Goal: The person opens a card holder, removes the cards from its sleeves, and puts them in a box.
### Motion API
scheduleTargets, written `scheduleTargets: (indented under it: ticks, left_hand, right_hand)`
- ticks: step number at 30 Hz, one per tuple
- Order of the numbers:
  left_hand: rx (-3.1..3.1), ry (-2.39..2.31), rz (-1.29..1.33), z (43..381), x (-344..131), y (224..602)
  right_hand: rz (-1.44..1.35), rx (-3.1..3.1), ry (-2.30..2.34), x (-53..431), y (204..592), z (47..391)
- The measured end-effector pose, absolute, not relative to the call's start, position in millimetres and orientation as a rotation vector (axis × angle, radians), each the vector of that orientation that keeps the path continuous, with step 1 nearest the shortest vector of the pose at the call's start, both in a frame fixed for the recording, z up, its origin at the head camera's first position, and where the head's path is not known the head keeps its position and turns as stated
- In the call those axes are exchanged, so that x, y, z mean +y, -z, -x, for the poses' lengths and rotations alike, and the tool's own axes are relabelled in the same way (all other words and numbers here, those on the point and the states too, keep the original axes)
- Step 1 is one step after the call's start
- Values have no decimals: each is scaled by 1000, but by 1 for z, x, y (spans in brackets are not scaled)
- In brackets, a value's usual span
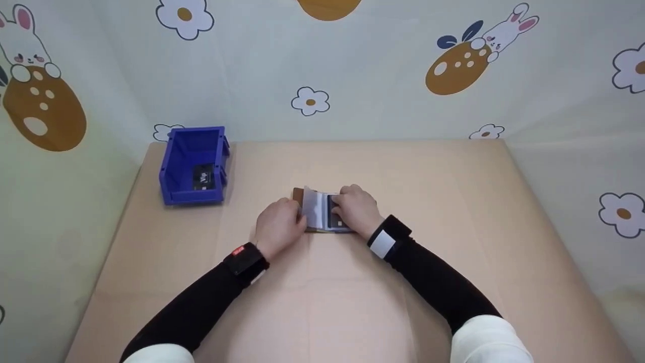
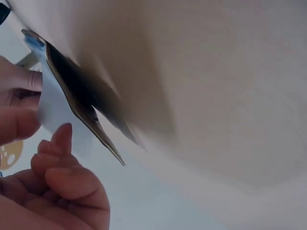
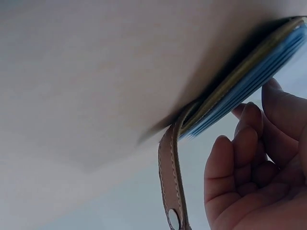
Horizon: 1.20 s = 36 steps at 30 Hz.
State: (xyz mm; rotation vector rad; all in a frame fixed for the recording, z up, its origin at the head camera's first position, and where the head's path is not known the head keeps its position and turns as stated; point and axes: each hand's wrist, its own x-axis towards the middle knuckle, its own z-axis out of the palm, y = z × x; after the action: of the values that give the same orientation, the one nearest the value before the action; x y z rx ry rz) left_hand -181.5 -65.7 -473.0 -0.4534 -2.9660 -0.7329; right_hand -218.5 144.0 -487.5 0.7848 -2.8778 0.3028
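Note:
A brown leather card holder (image 1: 298,193) lies spread on the table, its clear plastic sleeves (image 1: 315,210) showing. My left hand (image 1: 280,225) is at its left side and pinches a raised clear sleeve (image 2: 57,103). On the right half is a dark card (image 1: 338,220) with a small pale square. My right hand (image 1: 359,207) pinches this card at its upper part, fingers curled and partly covering it. From the right wrist, the stacked blue-tinted sleeves (image 3: 244,84) show edge-on, with a snap strap (image 3: 170,177) hanging off the holder.
At the table's back left stands a blue bin (image 1: 194,197) with a black "Vip" card (image 1: 203,177) inside. The tan table (image 1: 428,176) meets patterned curtains (image 1: 252,70) behind and at both sides.

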Motion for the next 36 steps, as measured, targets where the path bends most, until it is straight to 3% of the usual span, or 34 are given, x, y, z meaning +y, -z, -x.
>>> scheduleTargets:
  ticks: [36]
  left_hand:
    - [-3171, 547, 419, 195, -67, 483]
  right_hand:
    - [-787, -2900, -307, 143, 487, 218]
